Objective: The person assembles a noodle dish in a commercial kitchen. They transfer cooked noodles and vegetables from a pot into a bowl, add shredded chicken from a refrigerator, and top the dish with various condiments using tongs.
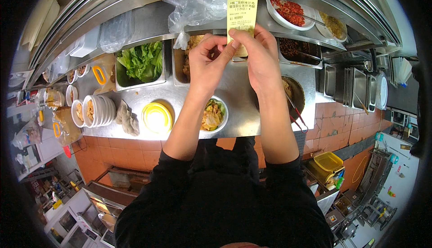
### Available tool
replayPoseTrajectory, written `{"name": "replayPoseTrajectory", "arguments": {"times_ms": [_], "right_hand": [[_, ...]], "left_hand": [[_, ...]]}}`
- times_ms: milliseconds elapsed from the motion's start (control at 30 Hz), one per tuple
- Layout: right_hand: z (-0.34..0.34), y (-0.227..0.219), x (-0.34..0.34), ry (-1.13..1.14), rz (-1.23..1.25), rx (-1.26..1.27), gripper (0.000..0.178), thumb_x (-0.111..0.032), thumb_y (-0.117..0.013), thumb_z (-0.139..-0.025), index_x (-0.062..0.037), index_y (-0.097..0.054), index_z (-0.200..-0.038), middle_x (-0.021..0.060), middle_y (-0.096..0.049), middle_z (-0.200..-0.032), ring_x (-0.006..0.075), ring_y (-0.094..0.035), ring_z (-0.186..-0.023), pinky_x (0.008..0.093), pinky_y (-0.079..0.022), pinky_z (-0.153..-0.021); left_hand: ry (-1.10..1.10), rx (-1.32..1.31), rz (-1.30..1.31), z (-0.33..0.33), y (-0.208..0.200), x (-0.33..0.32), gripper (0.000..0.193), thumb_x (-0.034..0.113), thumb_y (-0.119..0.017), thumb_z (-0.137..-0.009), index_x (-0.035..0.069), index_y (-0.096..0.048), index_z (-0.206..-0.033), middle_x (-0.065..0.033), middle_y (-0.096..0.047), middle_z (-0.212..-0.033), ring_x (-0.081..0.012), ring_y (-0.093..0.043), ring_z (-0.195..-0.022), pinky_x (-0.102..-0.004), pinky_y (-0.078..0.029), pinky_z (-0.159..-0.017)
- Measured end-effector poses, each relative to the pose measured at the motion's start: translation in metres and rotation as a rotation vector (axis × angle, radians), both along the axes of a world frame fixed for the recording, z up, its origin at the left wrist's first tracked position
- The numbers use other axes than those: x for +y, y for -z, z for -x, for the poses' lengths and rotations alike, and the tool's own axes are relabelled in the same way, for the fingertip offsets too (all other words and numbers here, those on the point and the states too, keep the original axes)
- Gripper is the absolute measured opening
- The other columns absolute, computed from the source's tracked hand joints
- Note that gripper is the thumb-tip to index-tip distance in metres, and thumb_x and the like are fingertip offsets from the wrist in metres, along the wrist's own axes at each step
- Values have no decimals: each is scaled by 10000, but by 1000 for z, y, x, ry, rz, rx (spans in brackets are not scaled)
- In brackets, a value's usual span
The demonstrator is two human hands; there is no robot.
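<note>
A long yellow printed receipt [243, 11] stands up in front of me, over the back of the steel counter. My right hand [257, 56] is closed on its lower part, with the thumb across the front. The curled fingers of my left hand [209, 61] pinch at the receipt's lower left edge; the exact contact there is partly hidden. Below my hands, a white bowl of mixed food with greens [213, 115] sits near the counter's front edge. Behind my left hand is a steel pan of food [181, 61], partly covered by the hand.
Lettuce [141, 61] fills a steel pan at left. Nearer stand a yellow-ringed container [157, 116], a crumpled cloth [127, 118] and stacked white bowls [101, 110]. At right is a dark pot [294, 92] with red-handled tongs. The shelf holds a plastic bag [198, 11] and chopped red peppers [288, 11].
</note>
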State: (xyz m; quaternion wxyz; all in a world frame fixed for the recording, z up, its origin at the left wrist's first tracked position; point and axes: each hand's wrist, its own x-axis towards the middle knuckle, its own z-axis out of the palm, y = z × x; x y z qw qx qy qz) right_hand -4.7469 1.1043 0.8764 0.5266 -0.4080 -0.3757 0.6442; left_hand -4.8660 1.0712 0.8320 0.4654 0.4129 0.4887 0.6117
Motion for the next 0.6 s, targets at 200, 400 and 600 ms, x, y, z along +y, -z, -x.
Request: {"name": "replayPoseTrajectory", "arguments": {"times_ms": [200, 400, 600], "right_hand": [[-2, 1, 4, -13, 53, -45, 229, -95, -706, -888, -8, -708, -1100, 44, -712, -1020, 116, -637, -937, 294, -463, -877], [-8, 2, 6, 1, 125, 65, 282, -164, -576, -929, 3, -680, -1131, 68, -701, -1089, 163, -630, -955, 320, -458, -898], [-12, 3, 2, 55, 74, 27, 166, -125, -656, -870, -7, -683, -983, 49, -713, -966, 121, -649, -896, 286, -481, -839]], "left_hand": [[-4, 8, 19, 1, -1, -1, 45, 33, -779, -938, 22, -736, -944, 74, -532, -851, -20, -468, -747, -199, -363, -639], [-3, -32, 9, 2, -3, -1, 50, 39, -780, -940, 22, -734, -937, 74, -532, -849, -24, -478, -765, -202, -373, -669], [4, -59, 21, 3, -4, -2, 71, 73, -786, -944, 19, -742, -931, 77, -521, -825, -19, -454, -741, -200, -357, -654]]}}
